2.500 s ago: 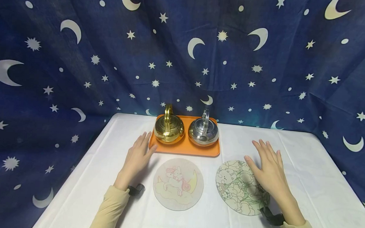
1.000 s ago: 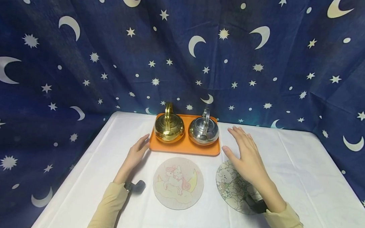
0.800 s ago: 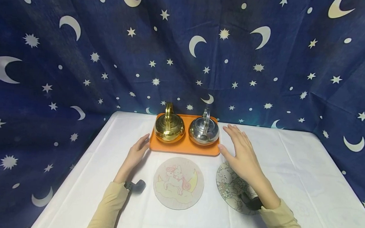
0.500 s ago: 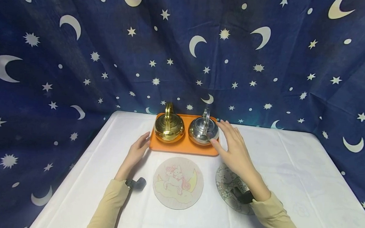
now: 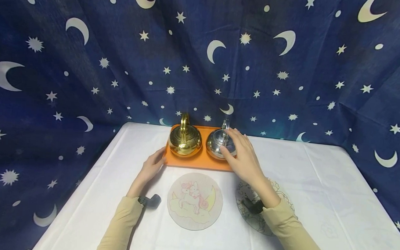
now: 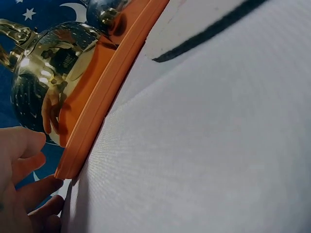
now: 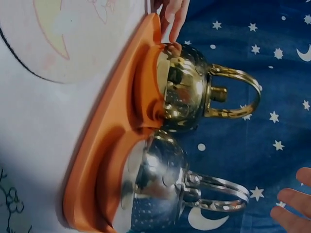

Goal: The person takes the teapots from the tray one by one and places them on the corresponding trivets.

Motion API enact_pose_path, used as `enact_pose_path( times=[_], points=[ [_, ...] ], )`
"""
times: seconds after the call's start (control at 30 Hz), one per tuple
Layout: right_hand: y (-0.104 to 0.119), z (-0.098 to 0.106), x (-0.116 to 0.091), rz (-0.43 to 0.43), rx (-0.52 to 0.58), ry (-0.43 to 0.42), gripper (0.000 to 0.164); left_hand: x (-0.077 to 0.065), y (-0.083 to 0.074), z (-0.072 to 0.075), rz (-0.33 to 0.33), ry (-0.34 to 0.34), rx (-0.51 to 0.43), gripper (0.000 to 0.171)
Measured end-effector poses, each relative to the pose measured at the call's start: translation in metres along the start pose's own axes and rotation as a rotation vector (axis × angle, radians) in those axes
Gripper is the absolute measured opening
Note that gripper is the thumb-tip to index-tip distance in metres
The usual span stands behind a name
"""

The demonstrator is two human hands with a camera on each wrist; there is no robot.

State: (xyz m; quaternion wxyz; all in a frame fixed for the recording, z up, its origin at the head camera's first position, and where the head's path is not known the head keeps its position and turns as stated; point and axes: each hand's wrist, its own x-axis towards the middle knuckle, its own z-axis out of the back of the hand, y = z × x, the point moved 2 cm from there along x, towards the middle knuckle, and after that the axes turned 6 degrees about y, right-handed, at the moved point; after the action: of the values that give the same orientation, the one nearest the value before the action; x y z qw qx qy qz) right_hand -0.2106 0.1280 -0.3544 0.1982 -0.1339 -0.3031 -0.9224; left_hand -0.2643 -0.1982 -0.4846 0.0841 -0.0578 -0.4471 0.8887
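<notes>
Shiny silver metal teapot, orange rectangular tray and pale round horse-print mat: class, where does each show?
Shiny silver metal teapot (image 7: 159, 188): right wrist view, rounded body.
Orange rectangular tray (image 6: 107, 92): left wrist view, outer wall.
Pale round horse-print mat (image 5: 194, 201): head view, middle of its print.

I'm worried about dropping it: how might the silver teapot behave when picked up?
The silver teapot will probably feel slippery, being so shiny and round. Its metallic look suggests it won't flex. Lifted by its arched handle, it might swing slightly.
</notes>
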Motion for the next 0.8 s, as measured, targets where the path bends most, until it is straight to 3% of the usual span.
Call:
enact_pose_path(
  times=[0.3, 0.8],
  points=[
    [0.006, -0.015, 0.016, 0.017, 0.021, 0.016, 0.057, 0.0, 0.0, -0.004, -0.018, -0.041, 0.047, 0.051],
    [0.028, -0.033, 0.04, 0.029, 0.079, 0.053, 0.053, -0.005, -0.002, -0.005, 0.028, -0.065, 0.118, 0.051]
  ],
)
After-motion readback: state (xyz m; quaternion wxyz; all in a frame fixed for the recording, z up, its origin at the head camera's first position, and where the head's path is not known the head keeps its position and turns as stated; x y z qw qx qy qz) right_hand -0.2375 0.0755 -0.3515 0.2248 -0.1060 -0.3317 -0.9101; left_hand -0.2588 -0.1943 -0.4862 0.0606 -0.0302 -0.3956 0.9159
